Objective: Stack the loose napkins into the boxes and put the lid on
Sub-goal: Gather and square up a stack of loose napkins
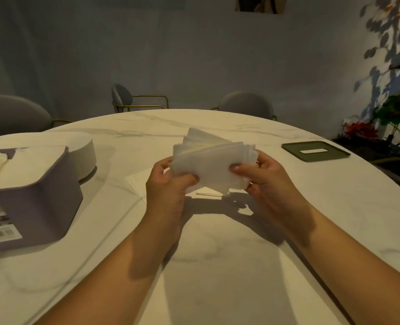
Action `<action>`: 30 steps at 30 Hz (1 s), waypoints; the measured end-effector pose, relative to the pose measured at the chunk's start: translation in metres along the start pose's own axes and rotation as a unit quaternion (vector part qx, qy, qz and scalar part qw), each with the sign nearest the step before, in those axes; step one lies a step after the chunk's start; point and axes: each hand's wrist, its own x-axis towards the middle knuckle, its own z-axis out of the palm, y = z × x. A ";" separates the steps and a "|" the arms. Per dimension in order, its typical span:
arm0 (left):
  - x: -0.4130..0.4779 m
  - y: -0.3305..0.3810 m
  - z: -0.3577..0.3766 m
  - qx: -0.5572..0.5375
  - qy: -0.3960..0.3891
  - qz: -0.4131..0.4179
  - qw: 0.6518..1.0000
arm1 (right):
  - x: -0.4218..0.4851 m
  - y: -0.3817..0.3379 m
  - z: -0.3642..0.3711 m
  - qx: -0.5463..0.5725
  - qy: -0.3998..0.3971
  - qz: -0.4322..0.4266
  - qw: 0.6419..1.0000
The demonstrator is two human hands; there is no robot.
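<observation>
Head view: napkin stack held in both hands, box open, lid off

Far left, the lilac rounded plastic box (30,207) stands open on the white marble-look round table (217,266), with cream napkins already inside (18,165). A cream round-ended container (84,148) stands just behind it; I can't tell what it is.

Centre-left, one flat cream napkin lies loose on the table (138,181), partly under the hands. The left hand (168,184) has its fingers curled round the left end of a fanned stack of white paper napkins (210,165), thumb on the front face. The right hand (264,177) pinches the right end, thumb in front and fingers behind. The stack is held up off the table, its edges uneven.

Far right, the dark green flat rectangular lid with a slot (330,156) lies on the table, well apart from the box.

Progress looks like roughly midway:
- Done: some napkins are boxed.
- Left: squaring and loading the held stack, picking up the loose napkin, fitting the lid.
</observation>
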 end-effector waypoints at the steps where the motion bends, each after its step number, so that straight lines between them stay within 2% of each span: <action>1: 0.001 0.000 -0.001 0.035 0.002 0.009 0.999 | 0.001 0.001 -0.003 -0.012 -0.010 -0.004 1.000; 5: 0.000 0.000 0.001 0.123 -0.033 0.041 0.991 | 0.002 0.009 -0.007 -0.095 -0.060 0.007 0.994; 8: -0.001 0.000 0.004 0.163 -0.056 0.056 0.983 | 0.002 0.011 -0.003 -0.213 -0.053 -0.031 0.975; 10: -0.002 0.001 0.006 0.176 -0.074 0.068 0.979 | 0.003 0.011 0.000 -0.253 -0.060 -0.058 0.964; 15: 0.001 0.002 0.002 0.200 -0.097 0.104 0.970 | 0.009 0.014 -0.006 -0.280 -0.059 -0.072 0.956; 19: 0.004 0.002 -0.003 0.212 -0.106 0.108 0.965 | 0.012 0.014 -0.016 -0.284 -0.060 -0.047 0.956; 26: 0.004 0.000 -0.003 0.161 -0.081 0.080 0.980 | 0.011 0.013 -0.021 -0.148 -0.044 -0.056 0.986; 30: 0.004 -0.002 0.004 0.122 -0.079 0.066 0.987 | 0.010 0.013 -0.018 -0.243 -0.069 -0.062 0.965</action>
